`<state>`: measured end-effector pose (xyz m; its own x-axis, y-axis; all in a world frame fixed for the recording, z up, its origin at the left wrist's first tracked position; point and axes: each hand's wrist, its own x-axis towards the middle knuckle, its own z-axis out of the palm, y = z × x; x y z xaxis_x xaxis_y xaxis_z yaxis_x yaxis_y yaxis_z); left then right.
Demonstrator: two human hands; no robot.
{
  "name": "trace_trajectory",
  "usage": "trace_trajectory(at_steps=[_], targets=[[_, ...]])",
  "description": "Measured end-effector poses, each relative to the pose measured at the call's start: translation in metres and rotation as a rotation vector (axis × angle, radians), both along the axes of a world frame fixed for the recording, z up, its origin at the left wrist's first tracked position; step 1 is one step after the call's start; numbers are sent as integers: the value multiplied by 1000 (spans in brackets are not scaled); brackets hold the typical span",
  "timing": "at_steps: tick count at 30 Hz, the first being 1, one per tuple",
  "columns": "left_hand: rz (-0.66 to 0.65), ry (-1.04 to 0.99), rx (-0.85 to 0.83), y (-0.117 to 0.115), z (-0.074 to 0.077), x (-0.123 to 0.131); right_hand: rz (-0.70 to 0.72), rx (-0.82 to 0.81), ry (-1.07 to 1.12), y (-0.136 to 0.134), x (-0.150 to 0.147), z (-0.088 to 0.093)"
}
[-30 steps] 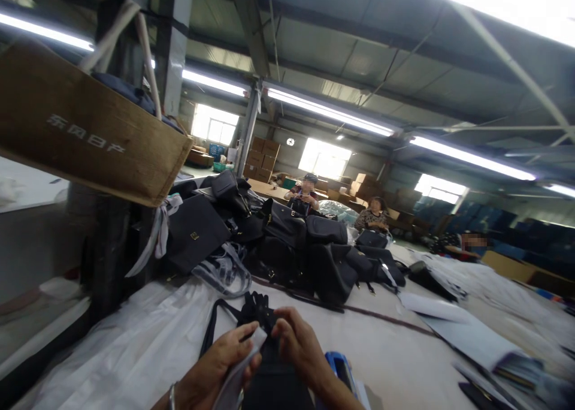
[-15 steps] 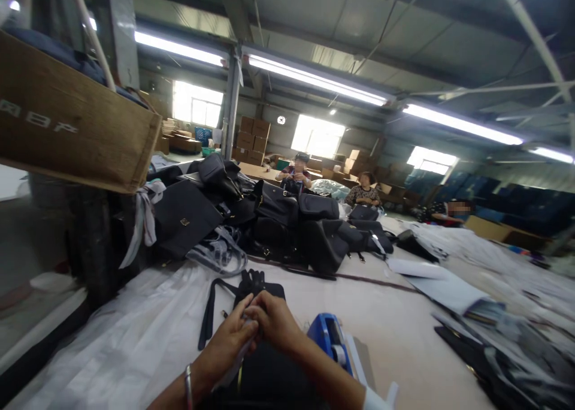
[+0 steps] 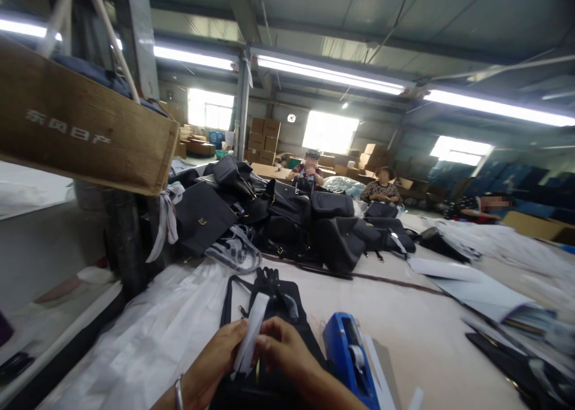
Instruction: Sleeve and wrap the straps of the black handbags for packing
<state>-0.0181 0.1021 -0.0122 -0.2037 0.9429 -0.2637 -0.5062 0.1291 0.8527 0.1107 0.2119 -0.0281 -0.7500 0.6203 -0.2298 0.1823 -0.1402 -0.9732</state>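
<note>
A black handbag (image 3: 278,305) with a strap lies on the table right in front of me. Over it, my left hand (image 3: 215,362) and my right hand (image 3: 283,350) pinch a narrow white paper strip (image 3: 249,332) that stands up between their fingers. Both hands are closed on the strip. A metal bangle sits on my left wrist. A blue tape dispenser (image 3: 348,356) stands just right of my right hand.
A pile of black handbags (image 3: 287,224) covers the table's middle. A brown cardboard box (image 3: 85,134) overhangs at the left by a dark post. White plastic sheeting (image 3: 148,332) lies at my left, paper sheets (image 3: 476,290) at the right. Three people sit at the far end.
The white strip now stands up between my fingers, where before it was tucked under my hands. The camera has tilted down slightly, showing more of the bag and dispenser.
</note>
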Motion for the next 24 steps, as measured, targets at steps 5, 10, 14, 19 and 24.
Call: trace_trajectory(at_steps=[5, 10, 14, 19, 24], targets=[[-19, -33, 41, -2, 5, 2, -30, 17, 52, -6, -9, -6], [-13, -32, 26, -6, 23, 7, -57, 41, 30, -4, -14, -4], [43, 7, 14, -3, 28, 12, -82, 258, 18, -5, -16, 3], [62, 19, 40, 7, 14, 10, -119, 764, -255, -9, -16, 13], [69, 22, -29, 12, -3, 7, -27, 754, -306, -6, -8, 15]])
